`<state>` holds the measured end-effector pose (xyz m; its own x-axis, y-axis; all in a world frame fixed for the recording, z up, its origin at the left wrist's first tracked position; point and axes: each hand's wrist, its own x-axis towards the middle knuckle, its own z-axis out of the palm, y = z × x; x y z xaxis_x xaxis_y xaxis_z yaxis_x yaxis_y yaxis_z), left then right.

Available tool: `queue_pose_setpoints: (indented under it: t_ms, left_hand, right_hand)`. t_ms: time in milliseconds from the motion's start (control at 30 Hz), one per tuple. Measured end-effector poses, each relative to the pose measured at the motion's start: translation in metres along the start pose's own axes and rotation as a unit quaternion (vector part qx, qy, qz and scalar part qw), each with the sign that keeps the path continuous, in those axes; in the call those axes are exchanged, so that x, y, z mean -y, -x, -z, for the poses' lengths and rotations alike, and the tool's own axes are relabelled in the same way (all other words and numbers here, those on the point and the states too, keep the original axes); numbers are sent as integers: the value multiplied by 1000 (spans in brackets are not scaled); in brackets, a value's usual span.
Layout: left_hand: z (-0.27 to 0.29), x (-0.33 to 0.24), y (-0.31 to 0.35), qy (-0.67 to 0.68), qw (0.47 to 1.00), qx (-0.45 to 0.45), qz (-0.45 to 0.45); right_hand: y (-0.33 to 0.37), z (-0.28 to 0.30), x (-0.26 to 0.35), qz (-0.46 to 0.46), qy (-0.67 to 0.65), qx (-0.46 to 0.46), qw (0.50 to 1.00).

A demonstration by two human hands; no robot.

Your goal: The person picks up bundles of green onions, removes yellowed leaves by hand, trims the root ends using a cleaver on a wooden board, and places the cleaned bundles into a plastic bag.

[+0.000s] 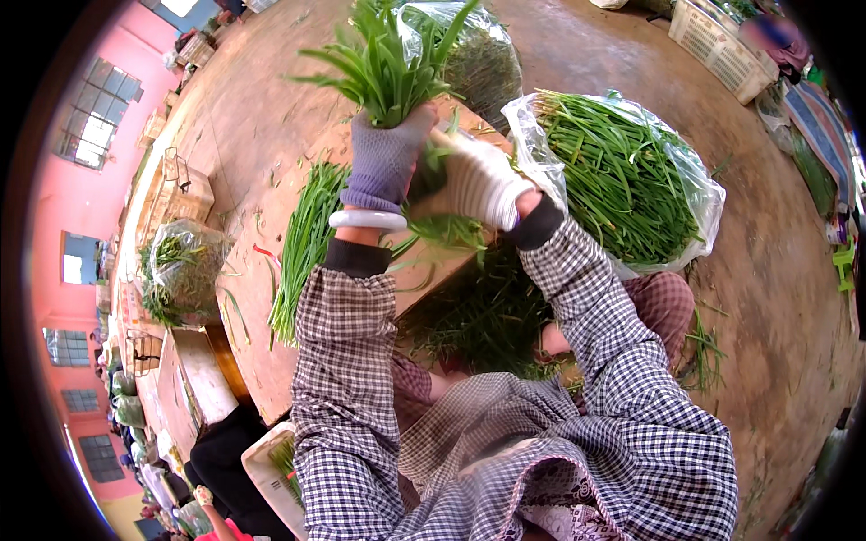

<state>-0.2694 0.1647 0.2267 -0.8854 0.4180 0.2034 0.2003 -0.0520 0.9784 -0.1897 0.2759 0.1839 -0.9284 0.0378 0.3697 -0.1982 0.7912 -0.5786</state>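
Note:
My left hand [388,155], in a grey-purple knitted glove, is closed round a bunch of chives [386,74], its long flat leaves fanning out beyond the fist. Close beside it is my right hand [483,180] in a white striped glove; its fingers are smeared by motion, so their grip does not show. Blurred green leaves hang beneath both hands. On the brown board [248,298] under them, a row of loose chives [307,239] lies to the left of my left forearm. To the right, an open clear plastic bag [708,216] is heaped with chives [622,180].
Another clear bag of greens [487,68] stands beyond the board. Leaf scraps [492,311] pile up between my legs. A bagged bundle [180,270] and crates [180,194] line the left side; a pale crate [271,469] sits near my left elbow. Another crate [717,50] is far right.

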Motion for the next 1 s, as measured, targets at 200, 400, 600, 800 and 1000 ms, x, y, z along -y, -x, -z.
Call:
queue_pose_setpoints:
  t_ms: [200, 400, 600, 800, 1000]
  left_hand:
    - [-10, -42, 41, 80, 989, 2, -123]
    - [31, -53, 112, 43, 990, -124, -60]
    - [104, -35, 194, 62, 964, -255, 40]
    - [161, -17, 327, -44, 971, -222, 72]
    - [144, 11, 413, 0, 976, -109, 191]
  right_hand:
    - [116, -58, -63, -67, -63, 70, 993]
    - [208, -54, -65, -124, -162, -27, 979]
    - [257, -23, -90, -241, -233, -91, 938]
    - [284, -42, -76, -318, -292, 68, 899]
    - [261, -118, 17, -106, -464, 62, 877]
